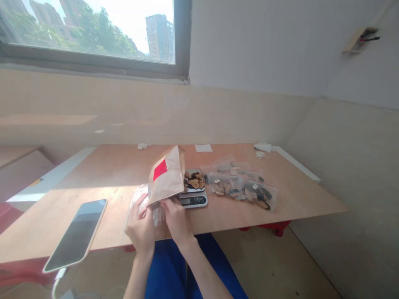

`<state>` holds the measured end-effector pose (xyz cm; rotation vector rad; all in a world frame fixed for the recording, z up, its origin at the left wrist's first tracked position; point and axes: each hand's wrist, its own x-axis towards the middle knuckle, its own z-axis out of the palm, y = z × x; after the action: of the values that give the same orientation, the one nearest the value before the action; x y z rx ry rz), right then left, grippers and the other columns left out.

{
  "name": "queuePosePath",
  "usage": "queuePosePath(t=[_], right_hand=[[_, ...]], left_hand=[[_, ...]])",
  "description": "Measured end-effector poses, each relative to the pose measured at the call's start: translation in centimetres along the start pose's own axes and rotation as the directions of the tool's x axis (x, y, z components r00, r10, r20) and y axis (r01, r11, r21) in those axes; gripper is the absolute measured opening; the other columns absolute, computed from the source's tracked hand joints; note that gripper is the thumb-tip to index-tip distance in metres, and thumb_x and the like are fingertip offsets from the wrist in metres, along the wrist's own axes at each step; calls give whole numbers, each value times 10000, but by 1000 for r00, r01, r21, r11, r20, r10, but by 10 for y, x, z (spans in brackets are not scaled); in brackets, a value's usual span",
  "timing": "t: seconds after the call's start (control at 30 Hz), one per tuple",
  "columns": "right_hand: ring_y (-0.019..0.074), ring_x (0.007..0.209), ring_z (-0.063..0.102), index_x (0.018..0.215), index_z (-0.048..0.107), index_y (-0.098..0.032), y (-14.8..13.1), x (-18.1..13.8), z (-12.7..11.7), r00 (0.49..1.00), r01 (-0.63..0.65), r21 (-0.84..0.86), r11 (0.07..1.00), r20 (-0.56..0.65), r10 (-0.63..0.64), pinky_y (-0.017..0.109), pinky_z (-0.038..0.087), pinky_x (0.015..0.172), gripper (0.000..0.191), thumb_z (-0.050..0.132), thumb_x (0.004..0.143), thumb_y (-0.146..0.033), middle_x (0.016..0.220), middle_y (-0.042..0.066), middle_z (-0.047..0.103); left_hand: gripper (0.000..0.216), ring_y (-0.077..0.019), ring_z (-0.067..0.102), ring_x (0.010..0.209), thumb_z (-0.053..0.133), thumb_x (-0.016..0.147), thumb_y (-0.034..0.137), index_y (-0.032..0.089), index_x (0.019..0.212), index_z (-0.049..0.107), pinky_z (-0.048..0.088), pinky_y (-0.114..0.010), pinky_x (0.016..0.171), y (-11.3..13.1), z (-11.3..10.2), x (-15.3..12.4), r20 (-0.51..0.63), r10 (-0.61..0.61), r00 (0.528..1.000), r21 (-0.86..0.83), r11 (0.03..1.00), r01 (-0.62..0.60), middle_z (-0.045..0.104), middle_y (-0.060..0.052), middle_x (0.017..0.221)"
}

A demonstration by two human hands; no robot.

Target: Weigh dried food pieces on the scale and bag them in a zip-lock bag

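A brown paper bag (166, 176) with a red label is held tilted, its mouth toward a small kitchen scale (193, 198). Brown dried pieces (193, 182) lie piled on the scale's pan. My left hand (141, 228) grips the bag's lower left edge, over a clear plastic bag (139, 198) on the table. My right hand (177, 220) holds the bag's bottom right corner, just in front of the scale's display.
Clear zip bags (241, 185) filled with dried pieces lie right of the scale on the wooden table (296, 195). A phone (76, 234) lies at the front left edge with a cable. A white paper slip (203, 148) and scraps sit by the wall.
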<state>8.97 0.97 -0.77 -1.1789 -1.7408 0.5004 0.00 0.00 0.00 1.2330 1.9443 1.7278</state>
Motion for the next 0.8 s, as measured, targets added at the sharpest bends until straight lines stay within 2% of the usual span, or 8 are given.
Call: queuePosePath(t=[0.1, 0.17, 0.23, 0.33, 0.43, 0.53, 0.67, 0.8], right_hand=[[159, 896, 649, 982, 652, -198, -2, -10, -15, 984, 135, 99, 986, -131, -121, 264, 517, 814, 204, 460, 915, -177, 928, 65, 695], [148, 933, 640, 965, 648, -211, -1, -14, -28, 966, 198, 134, 971, -198, -169, 271, 510, 845, 193, 464, 917, -179, 964, 55, 697], [149, 950, 630, 948, 652, -220, 4, -16, -41, 949, 224, 97, 970, -250, -194, 291, 503, 857, 185, 480, 909, -165, 986, 53, 690], [160, 902, 604, 921, 680, -228, 22, -15, -58, 937, 201, -58, 978, -280, -209, 303, 504, 808, 171, 522, 887, -172, 961, 62, 659], [163, 828, 566, 916, 706, -233, 45, -10, -72, 945, 132, -199, 971, -270, -184, 288, 501, 726, 181, 531, 884, -196, 885, 61, 602], [169, 807, 540, 951, 711, -235, 63, -2, -80, 959, 122, -300, 946, -210, -191, 288, 488, 708, 205, 519, 890, -195, 866, 57, 583], [186, 811, 529, 954, 717, -244, 79, 6, -81, 970, 152, -437, 887, -108, -219, 301, 467, 717, 207, 554, 864, -155, 890, 58, 599], [194, 808, 523, 956, 719, -271, 88, 11, -76, 975, 154, -515, 843, -57, -213, 309, 442, 718, 208, 599, 836, -151, 898, 50, 599]], left_hand=[[291, -221, 642, 958, 538, 784, 324, 200, 1009, 676, 517, -297, 771, 3, 1, 9, -58, 56, 997, 22, 998, -55, 680, -65, 1048], [307, -219, 672, 829, 556, 795, 382, 192, 1004, 677, 510, -298, 705, 7, 2, 18, -98, 52, 994, 90, 995, -44, 699, -70, 967], [334, -211, 676, 730, 553, 807, 425, 187, 1006, 677, 490, -290, 642, 12, 4, 28, -136, 61, 989, 131, 990, -44, 704, -68, 923], [388, -204, 663, 705, 541, 815, 474, 165, 1000, 685, 469, -285, 619, 22, 9, 47, -208, 104, 973, 117, 990, -81, 703, -73, 913], [387, -170, 642, 676, 561, 808, 457, 148, 1004, 690, 477, -279, 634, 34, 17, 67, -266, 170, 949, 84, 985, -152, 706, -62, 881], [271, -137, 638, 677, 569, 809, 338, 195, 1005, 691, 488, -256, 658, 49, 25, 86, -274, 208, 939, 45, 978, -204, 708, -29, 914], [238, -134, 640, 701, 577, 780, 266, 272, 988, 692, 482, -283, 770, 69, 30, 111, -182, 219, 959, 124, 972, -199, 712, 13, 909], [229, -175, 624, 833, 574, 794, 311, 254, 986, 685, 452, -337, 835, 81, 36, 138, -86, 224, 971, 239, 950, -198, 706, -19, 940]])
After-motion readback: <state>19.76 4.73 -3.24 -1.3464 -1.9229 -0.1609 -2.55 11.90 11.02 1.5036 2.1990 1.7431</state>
